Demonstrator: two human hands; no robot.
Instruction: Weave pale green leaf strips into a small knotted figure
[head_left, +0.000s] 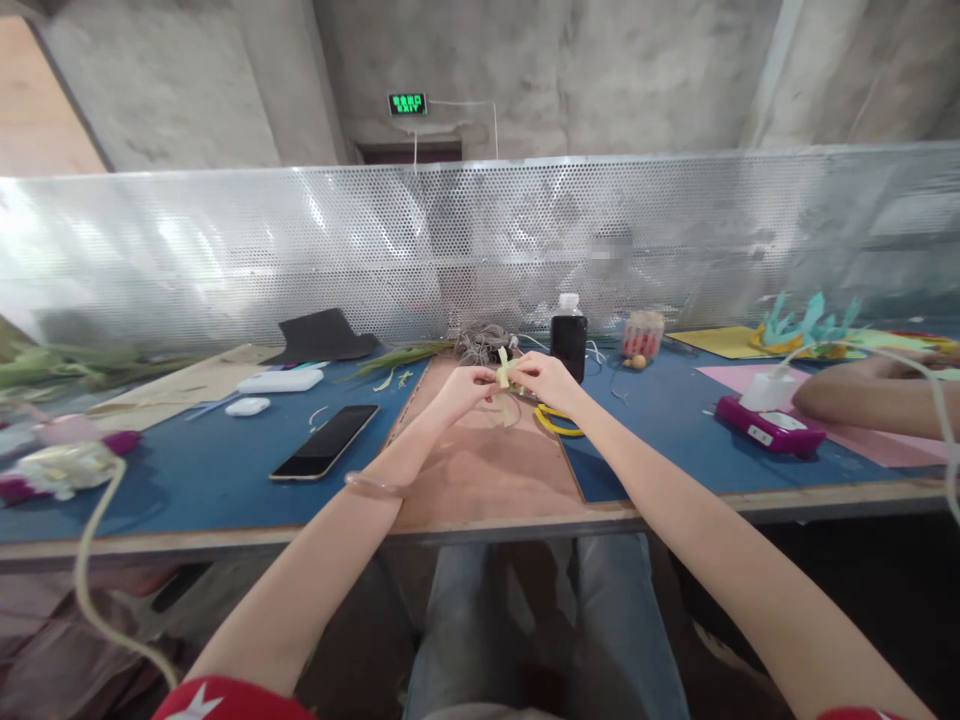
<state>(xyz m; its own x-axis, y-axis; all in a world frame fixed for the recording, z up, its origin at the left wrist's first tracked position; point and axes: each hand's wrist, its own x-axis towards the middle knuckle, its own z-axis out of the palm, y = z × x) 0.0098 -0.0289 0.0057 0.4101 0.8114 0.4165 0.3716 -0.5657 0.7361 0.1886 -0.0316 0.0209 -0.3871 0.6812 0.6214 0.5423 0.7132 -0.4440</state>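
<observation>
Over the bare tan section of the table, my left hand (466, 390) and my right hand (553, 380) meet fingertip to fingertip. Between them is a pale yellow-green strip (503, 368), folded or knotted; its material is too small to tell. Both hands are closed in a pinch on it. A thin pale end hangs below the fingers. Beside my right wrist lie yellow handles (556, 422), like those of scissors, partly hidden by the hand. Just behind the hands sits a tangled bundle of grey cord (484, 345).
A dark phone (568, 345) stands upright before a white-capped bottle (569, 302). Another phone (326, 443) lies at left, near a white case (247, 407). At right are a jar (643, 332), a purple power strip (771, 426) and another person's arm (870, 395). A perforated metal panel (300, 250) stands behind.
</observation>
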